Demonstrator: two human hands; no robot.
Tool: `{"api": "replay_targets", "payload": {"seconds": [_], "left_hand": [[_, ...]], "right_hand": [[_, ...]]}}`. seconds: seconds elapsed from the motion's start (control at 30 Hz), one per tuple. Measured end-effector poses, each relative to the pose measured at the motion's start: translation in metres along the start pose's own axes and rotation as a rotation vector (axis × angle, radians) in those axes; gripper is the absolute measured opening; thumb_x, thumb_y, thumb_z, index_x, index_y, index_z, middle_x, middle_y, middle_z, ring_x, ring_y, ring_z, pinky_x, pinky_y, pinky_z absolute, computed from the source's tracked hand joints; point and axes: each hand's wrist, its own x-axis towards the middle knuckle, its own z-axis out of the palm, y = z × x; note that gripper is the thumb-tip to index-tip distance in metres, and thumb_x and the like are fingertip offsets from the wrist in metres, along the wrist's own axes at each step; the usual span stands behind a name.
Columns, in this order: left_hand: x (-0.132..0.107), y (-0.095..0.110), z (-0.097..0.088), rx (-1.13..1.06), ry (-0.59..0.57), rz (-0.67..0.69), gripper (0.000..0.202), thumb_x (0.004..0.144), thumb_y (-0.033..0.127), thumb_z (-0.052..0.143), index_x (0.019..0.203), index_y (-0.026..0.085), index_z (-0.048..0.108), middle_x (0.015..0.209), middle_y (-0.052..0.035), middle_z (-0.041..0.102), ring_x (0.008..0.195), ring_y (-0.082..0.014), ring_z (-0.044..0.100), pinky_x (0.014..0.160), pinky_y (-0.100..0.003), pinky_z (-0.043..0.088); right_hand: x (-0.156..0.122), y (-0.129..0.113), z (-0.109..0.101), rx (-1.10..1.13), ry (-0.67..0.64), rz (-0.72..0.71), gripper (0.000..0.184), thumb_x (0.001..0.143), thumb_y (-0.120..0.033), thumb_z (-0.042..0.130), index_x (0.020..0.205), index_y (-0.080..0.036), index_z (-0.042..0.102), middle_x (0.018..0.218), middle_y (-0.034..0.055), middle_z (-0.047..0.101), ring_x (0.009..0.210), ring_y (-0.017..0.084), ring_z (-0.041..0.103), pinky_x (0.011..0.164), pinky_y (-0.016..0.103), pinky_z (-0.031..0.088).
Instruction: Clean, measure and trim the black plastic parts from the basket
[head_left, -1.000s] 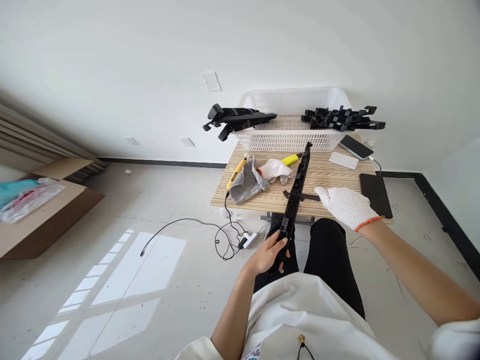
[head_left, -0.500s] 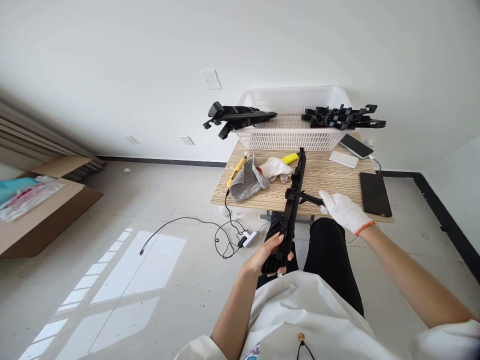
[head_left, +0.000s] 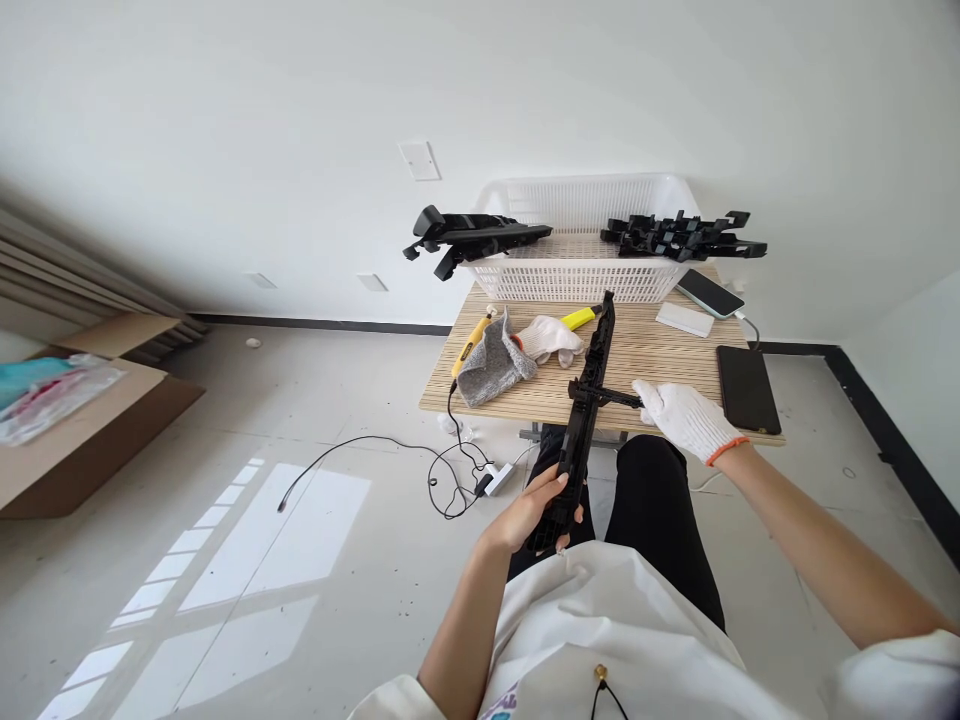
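A long black plastic part [head_left: 579,435] slants up from my lap over the table's front edge. Bare fingers of my left hand [head_left: 534,512] wrap round its lower end. In a white knit glove with an orange cuff, my right hand [head_left: 681,414] pinches the outer end of a short, thin black plastic piece [head_left: 621,399]. The inner end of that piece meets the right side of the long part about halfway up. Whether it is joined there or only touching, I cannot tell. My right fingertips partly hide its outer end.
A white plastic basket [head_left: 577,280] holds several black parts [head_left: 682,237] jutting over its rim. On the table [head_left: 645,350] lie a grey cloth [head_left: 495,370], a spare glove [head_left: 547,336], a yellow-handled tool [head_left: 471,345], a phone [head_left: 711,293] and a black tablet-like slab [head_left: 748,388]. Cables [head_left: 442,480] trail over the floor.
The short piece has swung slightly and lies more level against the long part. The long part has turned a little in my left hand. Both hands keep their hold.
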Motion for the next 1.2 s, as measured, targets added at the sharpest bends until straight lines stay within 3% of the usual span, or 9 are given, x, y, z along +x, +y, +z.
{"api": "replay_targets", "payload": {"seconds": [0.23,0.53,0.73,0.9,1.07,1.2], "left_hand": [[-0.003,0.007,0.002,-0.066,0.005,-0.015,0.051,0.092,0.056,0.053,0.127,0.018,0.049,0.076,-0.0035,0.064,0.037,-0.0129,0.055,0.029,-0.019,0.026],[-0.010,0.019,0.009,-0.022,0.033,-0.007,0.050,0.090,0.057,0.054,0.121,0.019,0.052,0.077,-0.0037,0.065,0.039,-0.0134,0.057,0.030,-0.018,0.023],[-0.009,0.016,0.004,0.011,0.056,0.019,0.048,0.092,0.057,0.053,0.123,0.021,0.052,0.081,-0.0042,0.066,0.042,-0.0133,0.059,0.030,-0.018,0.023],[-0.007,0.011,0.002,0.022,0.076,-0.004,0.047,0.090,0.056,0.055,0.120,0.020,0.052,0.080,-0.0038,0.067,0.040,-0.0142,0.058,0.028,-0.020,0.026],[-0.009,0.011,0.003,0.010,0.063,-0.010,0.047,0.090,0.058,0.055,0.118,0.020,0.053,0.080,-0.0037,0.066,0.041,-0.0141,0.058,0.029,-0.020,0.024],[-0.007,0.011,0.004,0.009,0.043,-0.008,0.044,0.091,0.056,0.054,0.117,0.020,0.052,0.079,-0.0029,0.065,0.040,-0.0146,0.057,0.029,-0.021,0.027]], "right_hand": [[0.002,0.002,0.001,-0.010,-0.014,-0.027,0.046,0.099,-0.041,0.038,0.137,-0.021,0.055,0.107,0.0114,0.073,0.087,0.026,0.068,0.067,0.029,0.037],[0.007,0.000,0.000,-0.059,-0.018,-0.063,0.043,0.096,-0.030,0.039,0.134,-0.019,0.055,0.093,0.0106,0.073,0.079,0.025,0.067,0.063,0.029,0.036],[0.006,-0.005,-0.001,-0.136,-0.001,-0.073,0.049,0.097,-0.036,0.038,0.141,-0.018,0.049,0.097,0.0128,0.072,0.083,0.027,0.067,0.060,0.028,0.033],[0.004,-0.001,0.000,-0.024,-0.008,-0.044,0.047,0.100,-0.043,0.028,0.121,-0.021,0.063,0.088,0.0089,0.072,0.078,0.024,0.066,0.059,0.028,0.032],[0.003,0.000,0.000,-0.214,0.054,-0.139,0.041,0.095,-0.033,0.037,0.126,-0.018,0.058,0.092,0.0107,0.072,0.076,0.025,0.065,0.057,0.027,0.029],[-0.003,-0.003,-0.003,-0.128,0.045,-0.065,0.045,0.099,-0.035,0.028,0.125,-0.022,0.062,0.093,0.0074,0.073,0.078,0.023,0.066,0.058,0.028,0.029]]}}
